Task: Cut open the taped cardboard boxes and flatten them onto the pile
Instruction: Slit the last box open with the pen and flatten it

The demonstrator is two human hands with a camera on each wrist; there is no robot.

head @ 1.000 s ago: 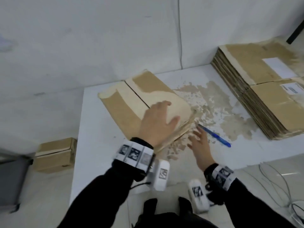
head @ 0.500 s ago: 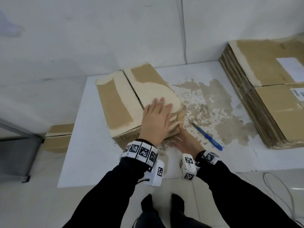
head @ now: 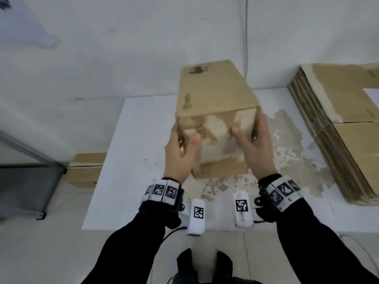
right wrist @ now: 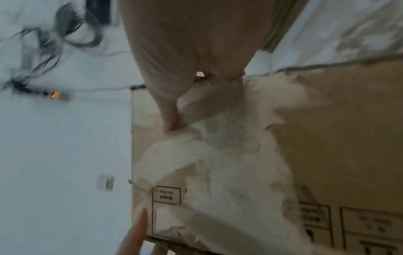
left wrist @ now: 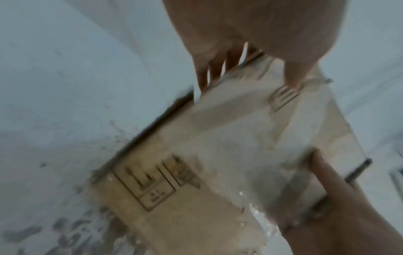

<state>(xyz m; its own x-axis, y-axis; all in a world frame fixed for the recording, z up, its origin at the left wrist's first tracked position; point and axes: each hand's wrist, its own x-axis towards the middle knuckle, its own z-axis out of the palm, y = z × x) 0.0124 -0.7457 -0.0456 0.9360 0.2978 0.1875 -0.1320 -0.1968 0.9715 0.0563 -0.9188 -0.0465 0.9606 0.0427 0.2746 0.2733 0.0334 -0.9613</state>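
Note:
A brown cardboard box [head: 213, 95] with torn, pale patches on its near face stands tipped up on the white table [head: 131, 160]. My left hand [head: 180, 148] grips its left edge, thumb on the near face and fingers round the side. My right hand [head: 254, 144] grips the right edge the same way. The left wrist view shows the box [left wrist: 218, 155] with printed handling symbols under my left hand [left wrist: 250, 43]. In the blurred right wrist view, my right hand [right wrist: 191, 43] has its thumb pressed on the torn face of the box [right wrist: 327, 138].
A tall pile of flattened cardboard [head: 338, 124] lies on the table's right side. Brown residue stains the table around the box. Another closed box [head: 86, 171] sits on the floor at the left beside a grey metal frame [head: 26, 181]. Cables [right wrist: 54, 25] lie on the floor.
The box lay flat under my left palm; now both hands grip its sides and it has been tipped up and turned, with a different face on top. The blue pen is out of sight.

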